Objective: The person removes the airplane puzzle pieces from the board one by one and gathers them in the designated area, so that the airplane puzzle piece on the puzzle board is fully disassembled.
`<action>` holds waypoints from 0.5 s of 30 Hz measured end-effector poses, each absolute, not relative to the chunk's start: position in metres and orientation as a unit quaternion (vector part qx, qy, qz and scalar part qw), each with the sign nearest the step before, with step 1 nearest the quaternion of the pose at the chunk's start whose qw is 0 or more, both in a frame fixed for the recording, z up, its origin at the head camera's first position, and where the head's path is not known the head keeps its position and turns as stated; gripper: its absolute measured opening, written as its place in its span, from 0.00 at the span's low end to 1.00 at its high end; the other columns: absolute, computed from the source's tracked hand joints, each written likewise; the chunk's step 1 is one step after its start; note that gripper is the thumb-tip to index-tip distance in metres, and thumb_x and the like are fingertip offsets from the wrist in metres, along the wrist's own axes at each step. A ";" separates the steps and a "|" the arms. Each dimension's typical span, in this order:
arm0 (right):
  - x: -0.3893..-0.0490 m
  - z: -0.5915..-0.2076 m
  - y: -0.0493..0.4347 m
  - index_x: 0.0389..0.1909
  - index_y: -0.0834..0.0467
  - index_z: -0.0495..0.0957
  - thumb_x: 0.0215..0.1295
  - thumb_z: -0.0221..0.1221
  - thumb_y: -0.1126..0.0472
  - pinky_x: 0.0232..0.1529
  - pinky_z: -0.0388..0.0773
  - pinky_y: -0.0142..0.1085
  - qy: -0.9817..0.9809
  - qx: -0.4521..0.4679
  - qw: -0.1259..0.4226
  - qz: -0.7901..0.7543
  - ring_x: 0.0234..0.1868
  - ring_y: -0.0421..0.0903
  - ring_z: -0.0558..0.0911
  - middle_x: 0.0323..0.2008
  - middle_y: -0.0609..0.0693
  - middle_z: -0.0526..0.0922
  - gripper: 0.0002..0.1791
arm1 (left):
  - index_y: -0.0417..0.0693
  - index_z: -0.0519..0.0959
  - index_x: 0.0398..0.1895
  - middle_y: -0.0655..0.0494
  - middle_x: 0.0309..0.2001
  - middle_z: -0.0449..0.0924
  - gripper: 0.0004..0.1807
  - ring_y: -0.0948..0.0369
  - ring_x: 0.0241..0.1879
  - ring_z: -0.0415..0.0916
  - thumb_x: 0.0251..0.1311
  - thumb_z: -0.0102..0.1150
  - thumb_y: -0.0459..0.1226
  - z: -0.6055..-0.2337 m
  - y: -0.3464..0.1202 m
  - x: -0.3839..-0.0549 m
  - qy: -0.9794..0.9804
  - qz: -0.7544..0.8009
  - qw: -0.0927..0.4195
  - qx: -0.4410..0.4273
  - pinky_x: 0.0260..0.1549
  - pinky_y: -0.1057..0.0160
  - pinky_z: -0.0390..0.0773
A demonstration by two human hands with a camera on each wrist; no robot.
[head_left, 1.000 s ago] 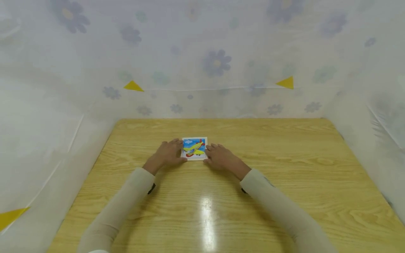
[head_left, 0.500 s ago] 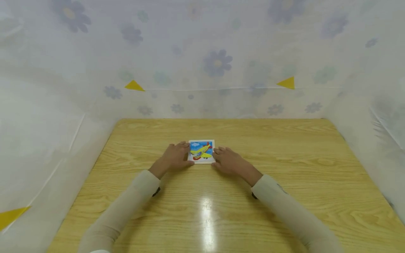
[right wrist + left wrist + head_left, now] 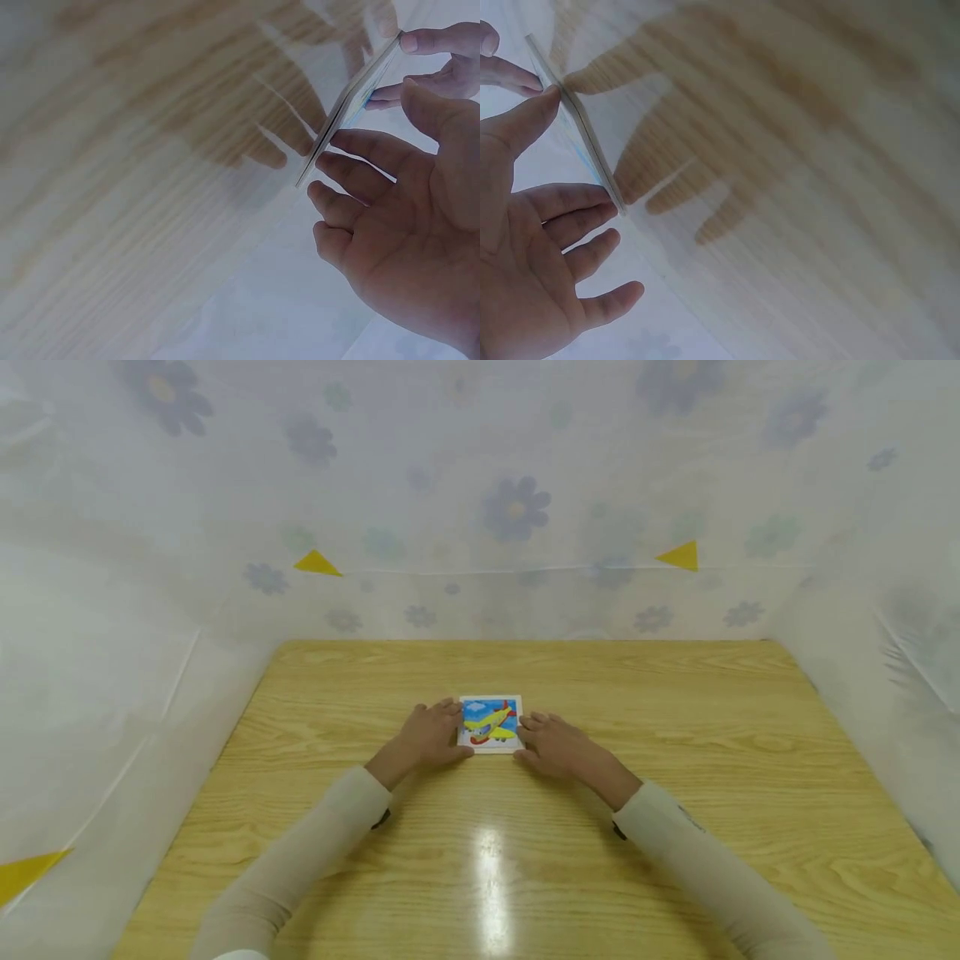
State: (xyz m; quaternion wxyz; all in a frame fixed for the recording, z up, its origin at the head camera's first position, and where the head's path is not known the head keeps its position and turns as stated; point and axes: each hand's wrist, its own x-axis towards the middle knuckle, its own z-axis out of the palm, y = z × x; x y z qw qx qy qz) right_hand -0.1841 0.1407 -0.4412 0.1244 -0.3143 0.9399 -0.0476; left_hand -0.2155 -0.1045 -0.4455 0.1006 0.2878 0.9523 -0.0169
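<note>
A small flat square picture board (image 3: pixel 491 725) with a white border lies on the wooden table (image 3: pixel 495 852). Its picture is a yellow and red airplane against a blue sky. My left hand (image 3: pixel 429 737) touches the board's left edge with its fingertips, the thumb at the near left corner. Opposite it, my right hand (image 3: pixel 561 748) has its fingertips against the right edge and the thumb by the near right corner. Both wrist views show the board (image 3: pixel 585 135) edge-on, low over the glossy tabletop, with relaxed fingers (image 3: pixel 358 178) at its side.
A pale cloth wall (image 3: pixel 517 602) with printed flowers rises behind the table, and pale sheets flank it left and right. Yellow triangles (image 3: pixel 678 557) are fixed on the cloth. A bright light reflection falls on the table between the forearms.
The picture board has slid to the right and slightly towards me across the table. Both hands have moved along with it, keeping to its left and right edges.
</note>
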 end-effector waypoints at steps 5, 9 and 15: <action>-0.180 -0.439 0.145 0.66 0.65 0.65 0.73 0.45 0.47 0.69 0.56 0.56 0.941 -0.308 0.127 -0.057 0.71 0.62 0.60 0.68 0.63 0.64 0.31 | 0.42 0.64 0.68 0.49 0.70 0.62 0.42 0.51 0.72 0.56 0.60 0.52 0.61 -0.448 -0.101 -0.212 0.952 -0.007 0.093 0.293 0.63 0.41 0.62; -0.176 -0.437 0.147 0.65 0.66 0.66 0.73 0.45 0.48 0.68 0.57 0.56 0.941 -0.309 0.125 -0.060 0.70 0.62 0.61 0.68 0.64 0.64 0.30 | 0.42 0.65 0.68 0.50 0.70 0.63 0.41 0.51 0.71 0.57 0.60 0.52 0.61 -0.448 -0.098 -0.210 0.952 -0.009 0.087 0.292 0.63 0.42 0.63; -0.173 -0.438 0.149 0.65 0.66 0.66 0.73 0.45 0.48 0.68 0.58 0.56 0.941 -0.311 0.121 -0.049 0.70 0.62 0.62 0.67 0.64 0.65 0.30 | 0.42 0.66 0.67 0.49 0.70 0.63 0.41 0.51 0.72 0.55 0.60 0.53 0.61 -0.448 -0.095 -0.205 0.952 -0.005 0.092 0.292 0.63 0.42 0.63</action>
